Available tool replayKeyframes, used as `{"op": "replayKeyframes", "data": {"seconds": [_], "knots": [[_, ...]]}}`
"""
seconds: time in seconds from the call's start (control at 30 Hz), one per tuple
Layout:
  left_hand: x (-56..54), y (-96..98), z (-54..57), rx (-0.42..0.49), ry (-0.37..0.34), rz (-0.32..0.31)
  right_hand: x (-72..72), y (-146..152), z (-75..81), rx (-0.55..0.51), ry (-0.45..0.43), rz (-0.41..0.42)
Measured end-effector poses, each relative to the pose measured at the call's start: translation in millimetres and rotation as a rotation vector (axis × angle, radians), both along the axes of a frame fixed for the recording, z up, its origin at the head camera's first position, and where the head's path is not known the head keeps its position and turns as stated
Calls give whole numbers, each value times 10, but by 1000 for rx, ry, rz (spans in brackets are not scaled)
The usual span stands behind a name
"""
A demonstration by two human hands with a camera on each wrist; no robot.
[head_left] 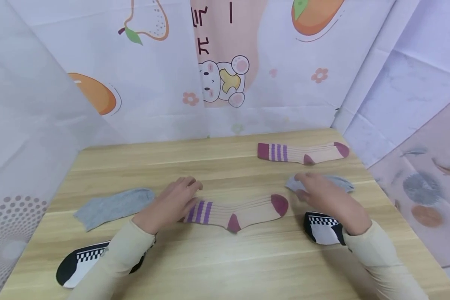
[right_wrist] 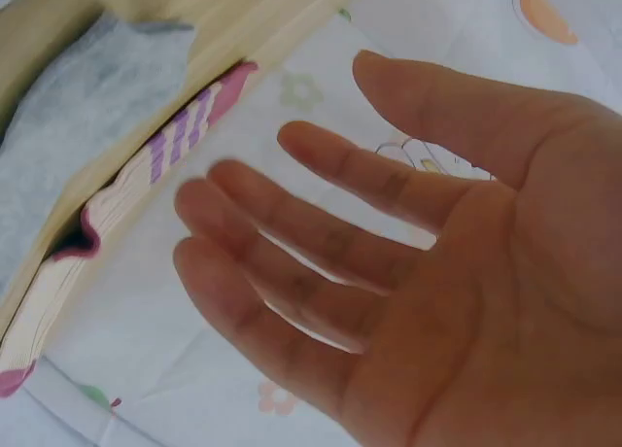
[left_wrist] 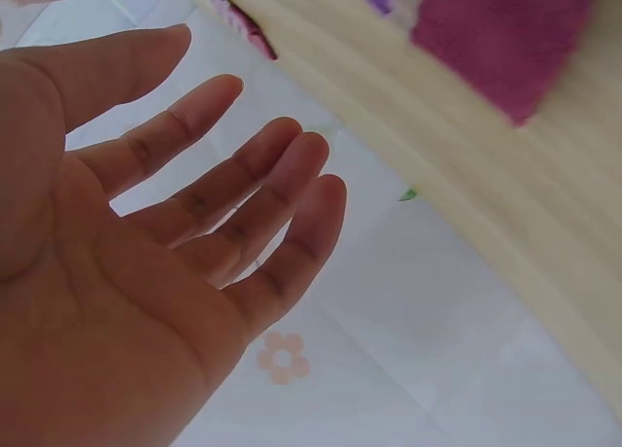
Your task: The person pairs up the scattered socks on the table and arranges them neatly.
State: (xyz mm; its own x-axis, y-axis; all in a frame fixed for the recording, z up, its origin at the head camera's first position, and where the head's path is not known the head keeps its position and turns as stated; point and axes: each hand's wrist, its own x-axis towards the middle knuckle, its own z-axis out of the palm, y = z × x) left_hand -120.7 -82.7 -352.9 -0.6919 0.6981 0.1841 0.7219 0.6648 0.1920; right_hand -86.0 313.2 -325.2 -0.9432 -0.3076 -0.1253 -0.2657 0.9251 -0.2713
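A cream sock (head_left: pixel 255 211) with purple stripes and maroon heel and toe lies flat at the middle of the table. My left hand (head_left: pixel 172 205) hovers over its cuff end, fingers loosely bent and holding nothing. In the left wrist view, the maroon cuff (left_wrist: pixel 505 39) shows beyond the spread fingers. My right hand (head_left: pixel 328 196), relaxed and a little blurred, hovers over a grey sock (head_left: pixel 339 182) and hides its middle. The right wrist view shows that grey sock (right_wrist: pixel 97 107) beyond the fingertips, with nothing in the palm.
A matching striped sock (head_left: pixel 303 153) lies at the back right. Another grey sock (head_left: pixel 114 206) is at the left. Black-and-white checkered socks lie at front left (head_left: pixel 86 260) and right (head_left: pixel 322 228), partly under my sleeves. Printed cloth (head_left: pixel 153 91) hangs along the table's back edge.
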Motion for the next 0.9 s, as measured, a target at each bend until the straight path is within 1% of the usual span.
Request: {"op": "replayKeyframes", "data": {"seconds": [0.07, 0.17, 0.23, 0.37, 0.47, 0.6, 0.8, 0.9], "knots": [[-54, 51, 50, 13, 12, -12, -12, 49, 21, 4, 27, -20], [-144, 131, 115, 36, 23, -32, -46, 151, 61, -2, 80, -20], [-199, 187, 142, 53, 16, -51, -77, 239, 89, -15, 110, -35], [-306, 300, 134, 79, -9, -79, -160, 429, 105, -44, 180, -60], [-401, 391, 92, 77, -37, -82, -225, 565, 90, -62, 205, -90], [-533, 516, 39, 46, -82, -82, -313, 728, 56, -92, 200, -134], [-691, 683, -15, -29, -86, -130, -400, 958, -28, -110, 153, -163], [-789, 812, -21, -56, -119, -133, -435, 1093, -78, -109, 140, -176]]}}
